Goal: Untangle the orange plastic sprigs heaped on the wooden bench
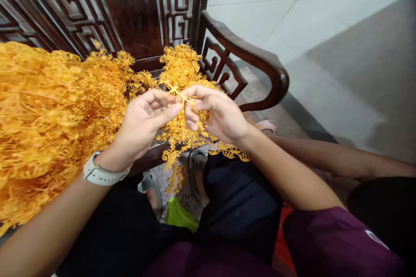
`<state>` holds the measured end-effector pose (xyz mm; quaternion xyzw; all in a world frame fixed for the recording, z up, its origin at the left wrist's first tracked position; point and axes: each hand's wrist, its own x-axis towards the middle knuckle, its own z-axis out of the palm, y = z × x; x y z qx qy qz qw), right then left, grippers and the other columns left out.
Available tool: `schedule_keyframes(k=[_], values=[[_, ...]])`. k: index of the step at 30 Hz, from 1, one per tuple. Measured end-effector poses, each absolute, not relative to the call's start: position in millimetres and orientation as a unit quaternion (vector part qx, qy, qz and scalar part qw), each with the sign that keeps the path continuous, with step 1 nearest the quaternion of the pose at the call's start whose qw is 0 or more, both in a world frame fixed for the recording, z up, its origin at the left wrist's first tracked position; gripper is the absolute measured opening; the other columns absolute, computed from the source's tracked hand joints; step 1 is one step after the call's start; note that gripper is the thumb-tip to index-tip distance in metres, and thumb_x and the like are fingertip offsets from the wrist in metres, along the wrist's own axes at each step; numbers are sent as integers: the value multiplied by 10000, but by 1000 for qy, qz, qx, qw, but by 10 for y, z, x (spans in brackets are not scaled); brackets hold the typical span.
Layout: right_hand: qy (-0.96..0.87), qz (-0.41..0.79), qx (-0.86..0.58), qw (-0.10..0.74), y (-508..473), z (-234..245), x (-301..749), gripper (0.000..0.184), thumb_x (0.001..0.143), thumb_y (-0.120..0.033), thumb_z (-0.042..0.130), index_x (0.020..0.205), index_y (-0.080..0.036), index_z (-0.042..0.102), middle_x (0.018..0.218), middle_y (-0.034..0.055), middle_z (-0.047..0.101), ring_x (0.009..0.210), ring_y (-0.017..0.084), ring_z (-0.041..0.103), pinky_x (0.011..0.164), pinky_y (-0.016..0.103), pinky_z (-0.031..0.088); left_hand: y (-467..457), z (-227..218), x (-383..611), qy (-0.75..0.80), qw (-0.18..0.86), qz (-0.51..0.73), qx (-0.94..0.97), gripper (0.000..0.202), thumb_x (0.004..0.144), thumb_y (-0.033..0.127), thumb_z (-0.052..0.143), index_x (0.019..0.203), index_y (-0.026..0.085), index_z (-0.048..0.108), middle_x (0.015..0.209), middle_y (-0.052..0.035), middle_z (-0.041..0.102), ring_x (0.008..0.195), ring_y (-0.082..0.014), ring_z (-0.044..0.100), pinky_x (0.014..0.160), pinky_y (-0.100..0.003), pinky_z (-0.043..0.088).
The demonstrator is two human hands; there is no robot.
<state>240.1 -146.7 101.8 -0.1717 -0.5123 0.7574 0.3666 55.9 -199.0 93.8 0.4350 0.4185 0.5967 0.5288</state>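
Orange sprig (180, 95) — half hidden by fingers (191, 114)

A thin, forked orange sprig (180, 95) lies just beside a dense, lacy, tangled heap (55, 108) of orange branches.

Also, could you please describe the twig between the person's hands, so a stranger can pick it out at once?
Find the dark carved wooden bench piled with orange foliage. Over it are the person's left hand and right hand. The twig is the thin, pale forked piece between them, barer than the heap.
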Motion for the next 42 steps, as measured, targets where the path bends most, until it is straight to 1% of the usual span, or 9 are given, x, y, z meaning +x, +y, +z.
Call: schedule_keyframes(k=[6,12,20,25,29,33,37,39,42], values=[[-540,711,-227,389,-1428,1017,2470,255,831,-294,904,894,-152,703,566,-83,534,490,44,409,480,205,283,-1956,926,515,452,508,558,477,347,681,353,1048,844,187,790,735,-6,699,655,-100,599,598,-194,492],[-480,780,-188,355,-1433,1042,2534,416,818,-446,937,871,-151,648,695,-30,666,511,40,438,498,209,338,-1933,925,583,397,553,544,490,334,752,376,1012,876,210,750,734,-8,716,735,-146,710,715,-224,584],[-445,780,-144,416,-1481,1034,2530,337,874,-360,900,914,-156,635,768,-20,696,517,34,456,512,205,340,-1949,1106,932,368,567,621,396,322,733,274,1010,864,238,717,803,9,683,697,-131,638,679,-254,592],[-458,814,-57,354,-1514,1074,2634,241,971,-338,792,928,-176,619,583,-96,486,430,39,327,481,219,303,-1916,1198,894,293,702,535,368,353,655,179,1019,796,215,697,673,15,558,602,-107,513,561,-231,509],[-451,788,-48,416,-1500,1167,2767,268,943,-295,803,872,-208,560,624,-96,377,479,55,335,519,238,322,-1752,1130,774,239,727,560,318,398,621,95,1005,754,200,645,587,62,438,552,-72,402,548,-181,479],[-463,719,-183,486,-1362,1204,2880,269,921,-329,836,918,-208,595,623,-97,358,519,63,340,550,243,318,-1493,827,655,376,646,545,380,292,704,236,1000,890,191,779,785,-7,660,586,-76,522,516,-184,457],[-406,713,-318,476,-1176,1128,2928,299,857,-367,843,936,-197,609,678,-74,423,581,77,380,553,248,333,-1199,410,594,540,548,517,376,184,805,201,900,977,153,851,745,-25,664,499,-54,439,407,-165,318],[-384,723,-340,462,-1121,1087,2930,271,865,-377,796,955,-196,615,710,-59,458,610,88,410,559,253,338,-1081,274,580,554,540,515,368,182,835,124,820,1011,153,858,790,-50,709,514,-60,480,427,-167,366],[-380,729,-341,455,-1104,1047,2917,229,904,-387,725,978,-190,635,760,-32,512,662,104,459,578,257,352,-975,196,575,554,542,509,375,432,800,13,751,1184,190,837,1018,-94,791,591,-80,602,528,-204,505]])
